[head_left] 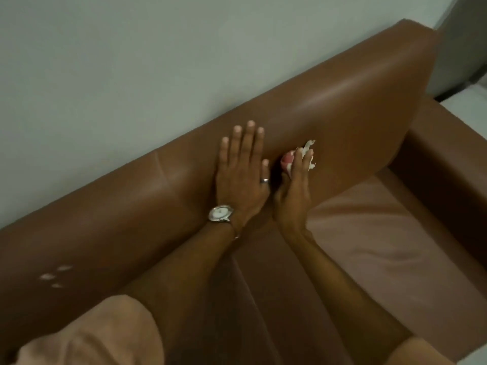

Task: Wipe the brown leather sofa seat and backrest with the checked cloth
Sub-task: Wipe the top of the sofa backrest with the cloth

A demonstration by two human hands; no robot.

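Note:
The brown leather sofa backrest [342, 101] runs diagonally from lower left to upper right, with the lighter seat cushion [382, 233] below it on the right. My left hand [241, 175] lies flat and open on the backrest, fingers spread, wearing a ring and a wristwatch. Just to its right, my right hand [295, 185] presses edge-on against the backrest and is closed on the bunched cloth [307, 154]. Only pale and pinkish scraps of the cloth stick out past the fingers; the rest is hidden under the hand.
A pale wall [131, 61] stands directly behind the sofa. The right armrest [448, 154] closes off the seat on the right. A few whitish scuffs [55, 276] mark the backrest at lower left. Peach sleeves frame the bottom edge.

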